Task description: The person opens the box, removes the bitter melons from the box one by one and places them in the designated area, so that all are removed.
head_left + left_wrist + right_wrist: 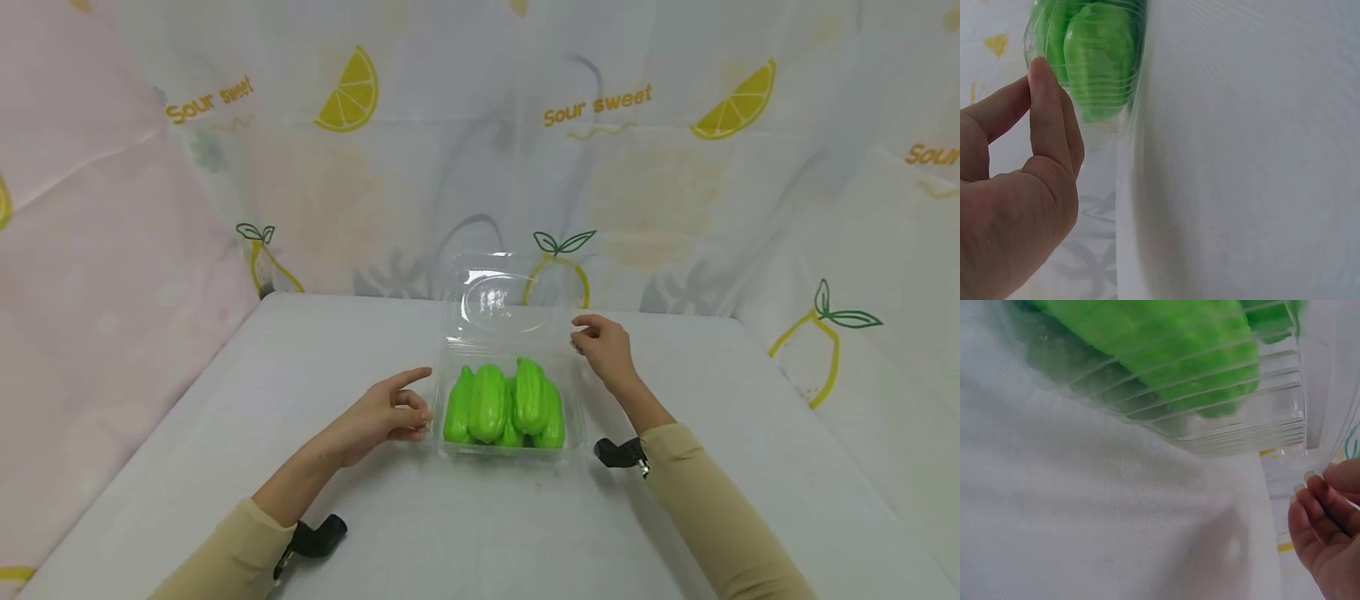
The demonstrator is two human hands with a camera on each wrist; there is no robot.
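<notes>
A clear plastic clamshell box (573, 429) stands on the table with its lid (510, 312) raised at the back. Inside lie several glossy bright green, elongated, ridged vegetable-like pieces (489, 404). At the box's left side, my left hand (382, 421) pinches the rim between thumb and fingers, the index finger stretched out in the head view. The green pieces show through the ribbed wall in the left wrist view. My right hand (603, 350) is by the lid's right edge; in the right wrist view its thumb and fingertips (1310, 477) pinch that clear edge.
A white cloth (510, 525) covers the table. Behind it hangs a fabric backdrop (450, 167) with lemon prints and lettering. Black wrist-worn devices (318, 536) sit beneath both forearms, which are in beige sleeves (720, 508).
</notes>
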